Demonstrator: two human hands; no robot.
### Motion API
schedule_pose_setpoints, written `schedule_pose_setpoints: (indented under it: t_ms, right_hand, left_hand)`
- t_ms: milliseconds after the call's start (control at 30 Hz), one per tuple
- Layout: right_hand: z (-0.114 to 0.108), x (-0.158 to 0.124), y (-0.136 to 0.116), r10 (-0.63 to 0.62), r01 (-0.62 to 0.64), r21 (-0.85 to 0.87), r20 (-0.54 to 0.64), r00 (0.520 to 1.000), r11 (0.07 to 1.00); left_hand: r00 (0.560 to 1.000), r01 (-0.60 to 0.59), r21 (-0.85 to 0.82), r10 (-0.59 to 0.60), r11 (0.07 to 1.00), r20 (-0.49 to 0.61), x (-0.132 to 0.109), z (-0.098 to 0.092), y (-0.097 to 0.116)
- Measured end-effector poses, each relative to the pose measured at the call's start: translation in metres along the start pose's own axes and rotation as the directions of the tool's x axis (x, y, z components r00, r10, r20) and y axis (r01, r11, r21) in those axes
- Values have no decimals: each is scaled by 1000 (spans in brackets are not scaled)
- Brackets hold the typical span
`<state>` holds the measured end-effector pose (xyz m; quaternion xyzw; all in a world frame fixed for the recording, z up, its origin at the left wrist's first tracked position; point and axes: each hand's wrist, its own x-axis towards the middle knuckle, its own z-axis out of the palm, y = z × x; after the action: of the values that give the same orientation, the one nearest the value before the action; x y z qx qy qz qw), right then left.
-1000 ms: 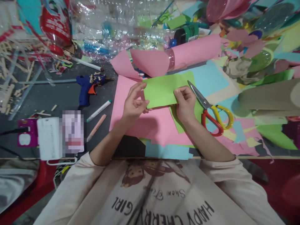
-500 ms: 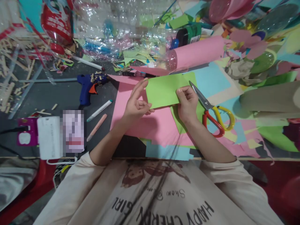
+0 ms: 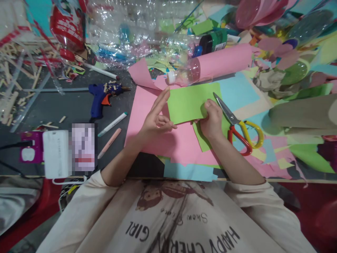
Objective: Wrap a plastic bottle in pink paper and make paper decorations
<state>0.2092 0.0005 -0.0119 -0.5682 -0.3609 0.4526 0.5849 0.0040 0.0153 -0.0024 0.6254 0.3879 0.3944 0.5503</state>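
My right hand (image 3: 212, 119) pinches the right end of a green paper piece (image 3: 186, 103), thumb on top and fingers underneath. At the paper's left edge is my left hand (image 3: 157, 117), its fingers stretched out and spread, touching or very near the edge. Below the paper lies a pink sheet (image 3: 142, 140), with another green sheet (image 3: 202, 142) partly hidden under my right hand. Scissors (image 3: 233, 121) with one red and one yellow handle lie just right of my right hand, blades pointing away from me.
A pink-wrapped bottle (image 3: 223, 62) lies beyond the paper. To the left are a blue glue gun (image 3: 98, 98), a green-tipped marker (image 3: 113, 124), a peach marker (image 3: 110, 142) and a white power strip (image 3: 55, 154). Clear plastic wrap (image 3: 142, 28) and paper scraps (image 3: 279, 154) spread around.
The left fingers have straightened and loosened at the paper's edge. A pink flap near the bottle has lifted on the far left, uncovering the bottle's white cap. The view has shifted slightly.
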Motion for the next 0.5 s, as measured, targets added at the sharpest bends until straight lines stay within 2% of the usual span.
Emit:
schedule_pose_setpoints:
  t_ms: [133,267,500]
  right_hand:
    - [3,-6,0,53,-57,40,97,994,998]
    - [7,-8,-5,121,-130,87,102,987,988]
    - [7,-8,-10,25,-40,81,177,984,996]
  left_hand:
    - [1000,-27,-10,27,1000,3,0,-1,-5]
    - [995,-96,4,96,995,5,1,0,-8]
    - [973,-164,58,171,985,-153,2,5,-19]
